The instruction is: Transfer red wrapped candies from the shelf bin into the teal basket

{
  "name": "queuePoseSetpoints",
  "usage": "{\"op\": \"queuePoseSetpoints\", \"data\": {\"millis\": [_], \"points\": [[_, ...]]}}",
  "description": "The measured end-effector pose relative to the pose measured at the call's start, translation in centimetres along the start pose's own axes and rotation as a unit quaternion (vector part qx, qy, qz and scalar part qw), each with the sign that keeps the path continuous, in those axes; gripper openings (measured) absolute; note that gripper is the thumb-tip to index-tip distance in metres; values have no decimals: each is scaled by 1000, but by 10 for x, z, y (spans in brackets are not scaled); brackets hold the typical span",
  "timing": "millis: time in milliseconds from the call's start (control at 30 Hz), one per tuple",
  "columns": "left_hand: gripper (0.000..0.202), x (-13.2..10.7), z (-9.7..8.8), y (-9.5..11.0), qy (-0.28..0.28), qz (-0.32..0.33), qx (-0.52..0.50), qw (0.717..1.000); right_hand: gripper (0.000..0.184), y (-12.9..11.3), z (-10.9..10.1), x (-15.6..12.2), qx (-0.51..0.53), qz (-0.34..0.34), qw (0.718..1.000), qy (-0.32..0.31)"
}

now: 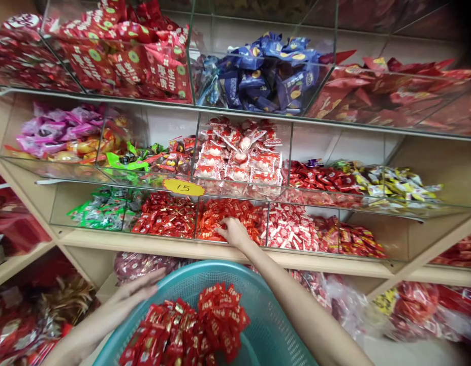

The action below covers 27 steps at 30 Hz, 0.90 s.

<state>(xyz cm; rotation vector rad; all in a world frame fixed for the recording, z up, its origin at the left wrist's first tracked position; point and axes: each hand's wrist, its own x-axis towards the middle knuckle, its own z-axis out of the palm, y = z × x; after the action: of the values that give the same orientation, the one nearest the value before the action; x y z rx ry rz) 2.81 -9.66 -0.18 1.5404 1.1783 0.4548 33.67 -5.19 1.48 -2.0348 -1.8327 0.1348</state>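
Candies [166, 330] in a basket [275, 315] before the shelf unit [315, 260], price tag [184, 187] on its front

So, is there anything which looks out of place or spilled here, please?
One small purple wrapper lies behind red candies on the middle shelf; its different colour makes it look stray. I see nothing spilled around the teal basket.

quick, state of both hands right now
Left hand: open, at the teal basket's rim.
Right hand: at the orange-red candies; grip can't be told.
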Motion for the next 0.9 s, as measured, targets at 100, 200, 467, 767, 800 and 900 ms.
{"op": "queuePoseSetpoints", "data": {"millis": [100, 200, 467, 767, 800, 900], "points": [[68, 29, 4, 5, -37, 38, 70, 996, 33, -3, 3, 3, -6, 20, 1000, 1], [61, 49, 6, 0, -65, 57, 83, 993, 32, -5, 6, 5, -8, 37, 999, 9], [56, 28, 9, -16, -85, -24, -95, 992, 30, 1, 10, 3, 30, 8, 999, 29], [54, 26, 14, -13, -101, -20, -129, 986, 26, 3, -24, -40, 131, -102, 978, 127], [55, 26, 14, -12, -99, -20, -125, 987, 26, 2, -25, -49, 147, -120, 974, 120], [57, 27, 16, -13, -76, -32, -107, 991, 26, 2, -18, -76, 175, -168, 969, 48]]}}
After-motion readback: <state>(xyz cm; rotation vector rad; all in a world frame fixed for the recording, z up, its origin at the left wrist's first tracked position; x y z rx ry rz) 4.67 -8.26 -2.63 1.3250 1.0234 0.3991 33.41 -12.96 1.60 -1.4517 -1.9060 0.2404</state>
